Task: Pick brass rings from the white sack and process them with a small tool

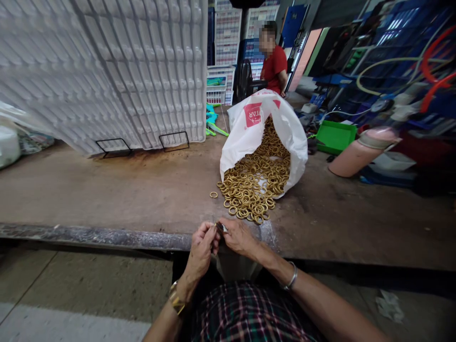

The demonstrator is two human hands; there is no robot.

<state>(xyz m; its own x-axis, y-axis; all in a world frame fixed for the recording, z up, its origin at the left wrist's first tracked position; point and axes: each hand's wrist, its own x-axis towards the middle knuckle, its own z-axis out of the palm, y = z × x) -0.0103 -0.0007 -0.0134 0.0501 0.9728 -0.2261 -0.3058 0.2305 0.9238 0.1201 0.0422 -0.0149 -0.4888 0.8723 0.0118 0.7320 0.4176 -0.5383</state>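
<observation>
The brown worktable (149, 190) spans the view; on its left stand ribbed white plastic panels (149, 71), and behind it rise stacked white slatted crates (227, 28). A white plastic sack (245, 137) lies mouth toward the person, filled with brass-coloured rings (249, 194) that spill onto the wood (one lies just apart, at the left); right of it are a pink bottle (359, 152), tilted, and a green tray (337, 137). At the table's near edge the left hand (201, 247) has fingertips pinched closed on a tiny gold-coloured piece (215, 225), partly hidden; the right hand (239, 236), fingers curled shut, grips a small dark-and-silver object (222, 227) against it.
</observation>
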